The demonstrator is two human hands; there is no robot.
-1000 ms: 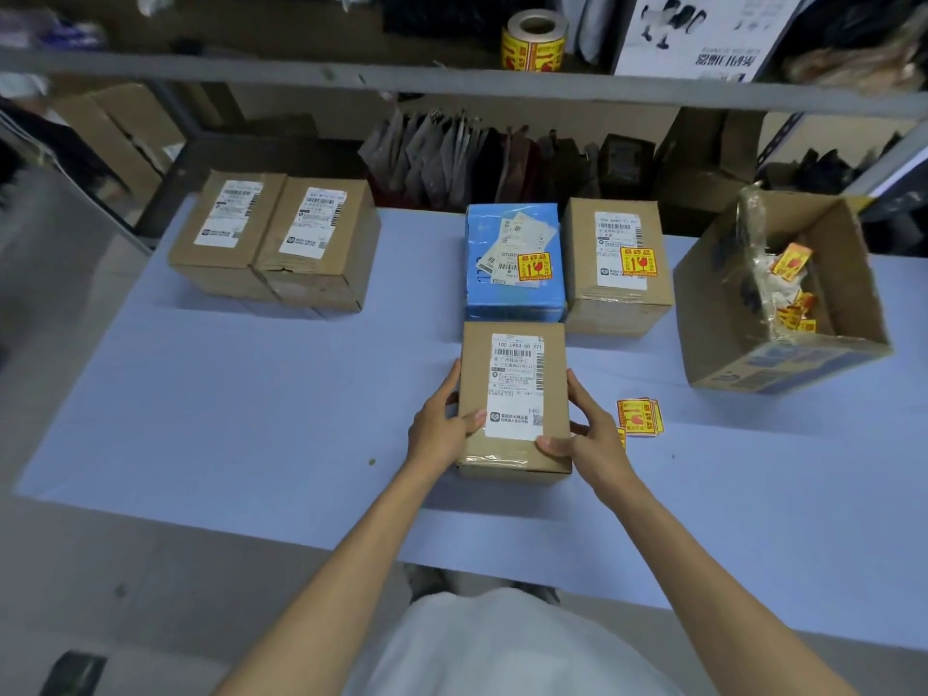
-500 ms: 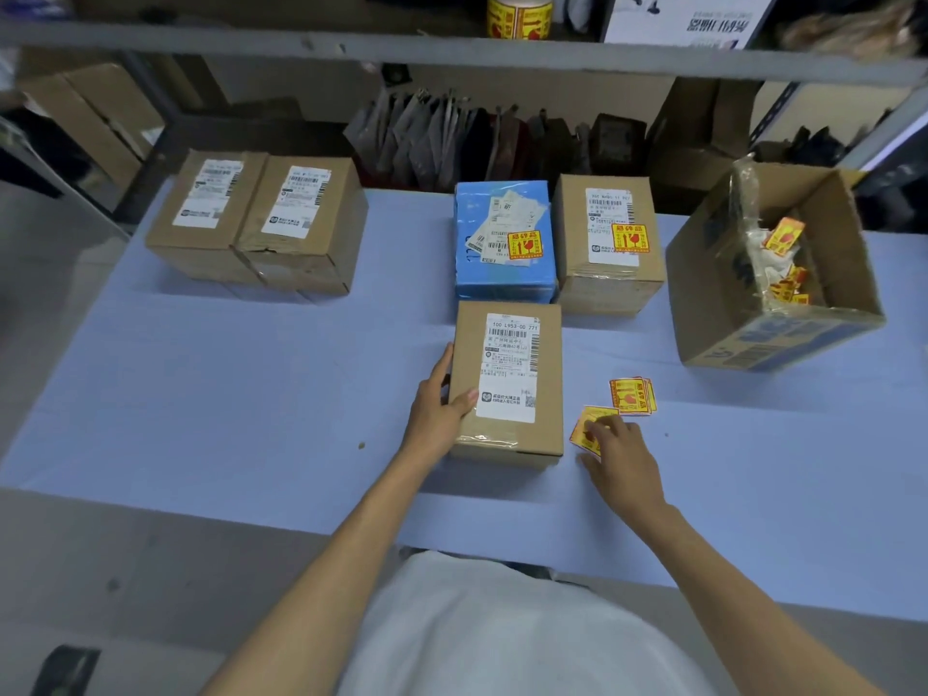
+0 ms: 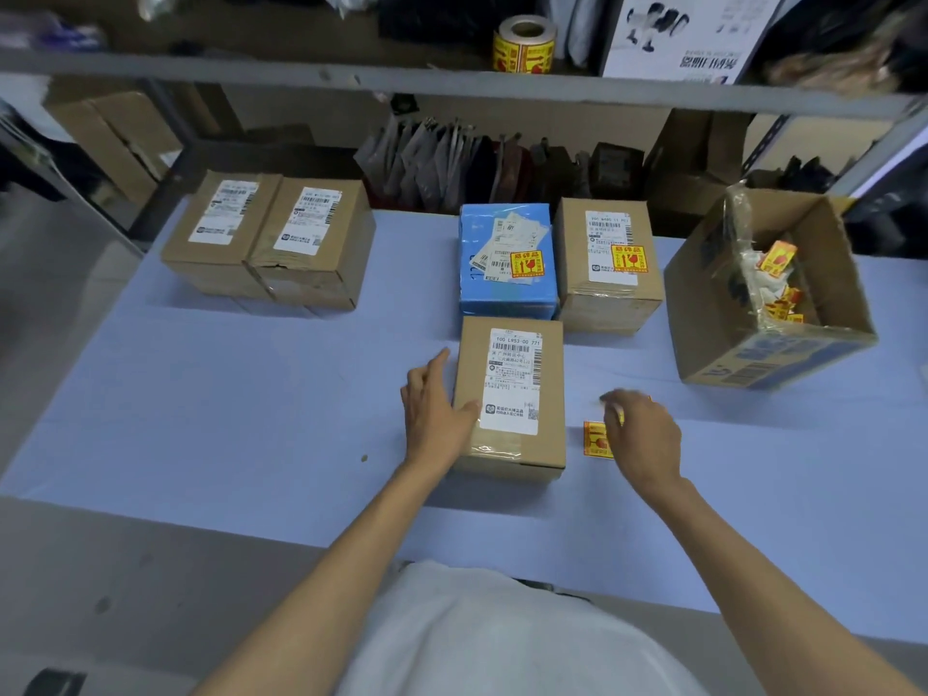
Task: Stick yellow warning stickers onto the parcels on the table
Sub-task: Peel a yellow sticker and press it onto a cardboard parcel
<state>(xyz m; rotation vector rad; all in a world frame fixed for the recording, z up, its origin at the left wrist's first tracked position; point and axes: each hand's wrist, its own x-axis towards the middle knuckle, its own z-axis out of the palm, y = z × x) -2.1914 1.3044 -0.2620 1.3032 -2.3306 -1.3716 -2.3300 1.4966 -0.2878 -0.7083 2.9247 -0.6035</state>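
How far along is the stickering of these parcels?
Two done: the blue parcel and the brown parcel beside it carry yellow stickers. In hand: the left hand steadies the near parcel; the right hand reaches at loose stickers. Left: that one plus two far-left parcels.

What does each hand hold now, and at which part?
Left hand steadies the near parcel at its left edge, thumb on top. Right hand, blurred over the stickers: cannot tell.
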